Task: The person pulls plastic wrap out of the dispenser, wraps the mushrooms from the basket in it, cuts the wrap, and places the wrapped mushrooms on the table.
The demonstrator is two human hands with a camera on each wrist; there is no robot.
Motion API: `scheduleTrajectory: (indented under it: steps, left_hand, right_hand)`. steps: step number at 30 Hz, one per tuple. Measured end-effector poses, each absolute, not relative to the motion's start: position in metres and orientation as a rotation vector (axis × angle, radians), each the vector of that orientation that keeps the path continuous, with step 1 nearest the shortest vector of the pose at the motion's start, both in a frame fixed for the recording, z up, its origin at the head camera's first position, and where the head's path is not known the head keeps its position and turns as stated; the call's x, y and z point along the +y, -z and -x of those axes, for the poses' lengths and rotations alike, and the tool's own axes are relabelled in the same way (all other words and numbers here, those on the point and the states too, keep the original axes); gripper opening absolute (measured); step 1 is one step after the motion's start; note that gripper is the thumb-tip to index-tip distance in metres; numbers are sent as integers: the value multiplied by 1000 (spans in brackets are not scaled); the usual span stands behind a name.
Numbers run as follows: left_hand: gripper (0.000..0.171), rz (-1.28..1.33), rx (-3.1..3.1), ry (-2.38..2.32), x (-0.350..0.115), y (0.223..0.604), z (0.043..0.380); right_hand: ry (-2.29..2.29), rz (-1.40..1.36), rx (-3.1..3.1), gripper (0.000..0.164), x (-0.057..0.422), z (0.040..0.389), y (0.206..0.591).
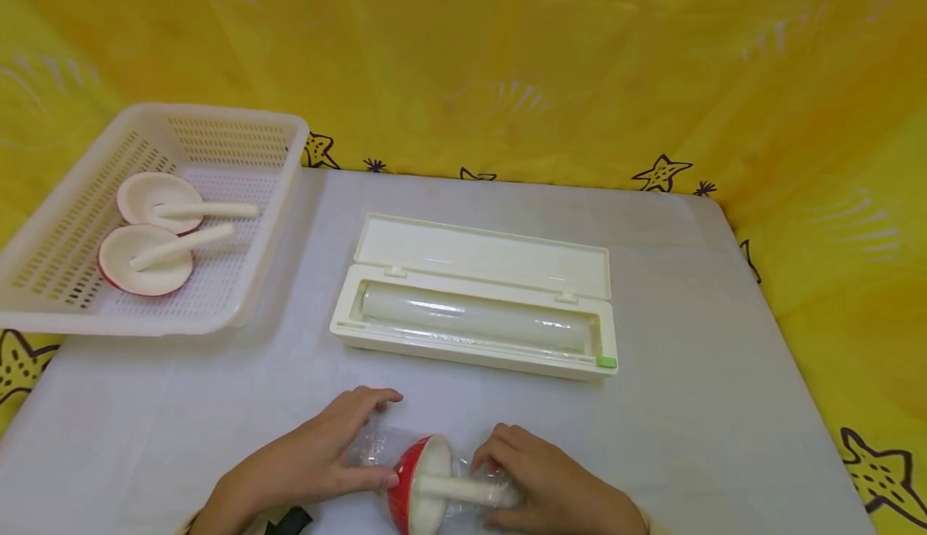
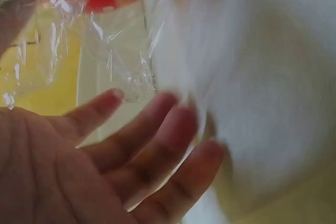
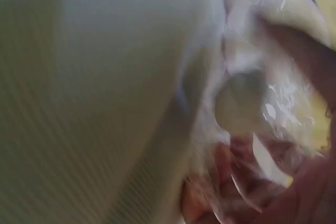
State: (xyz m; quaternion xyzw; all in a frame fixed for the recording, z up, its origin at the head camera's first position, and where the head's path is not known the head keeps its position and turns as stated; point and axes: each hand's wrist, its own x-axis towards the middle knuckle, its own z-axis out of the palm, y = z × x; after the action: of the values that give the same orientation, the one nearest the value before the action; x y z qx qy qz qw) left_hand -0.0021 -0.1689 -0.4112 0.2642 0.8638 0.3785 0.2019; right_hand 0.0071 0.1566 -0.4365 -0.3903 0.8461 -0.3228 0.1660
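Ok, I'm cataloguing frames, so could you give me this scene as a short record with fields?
Item: red-and-white mushroom-shaped piece, on its side, clear film around it
Left hand: thumb touching the red cap
Right hand: at the end of the stem; grip unclear
Box: lid open, roll inside, green slider at right end
Basket: two similar pieces inside
Surface: white table

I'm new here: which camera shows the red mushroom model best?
The head view shows the mushroom model's red cap and white stem together. Left wrist catches only red cap; right wrist, blurred pale underside and stem.
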Motion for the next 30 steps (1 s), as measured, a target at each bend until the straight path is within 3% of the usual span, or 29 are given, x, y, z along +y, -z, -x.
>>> scheduleTrajectory:
  steps: [4, 10, 30]
  left_hand:
    - [59, -642, 2186, -1096, -163, 415, 6]
    - [53, -640, 2186, -1127, -150, 420, 18]
    - [67, -697, 2172, -1290, -129, 427, 53]
  right_hand:
    - [906, 1112, 2512, 25, 154, -1, 440]
    - [941, 1070, 2681, 25, 157, 17, 446]
    - [796, 1088, 2820, 23, 169, 58, 440]
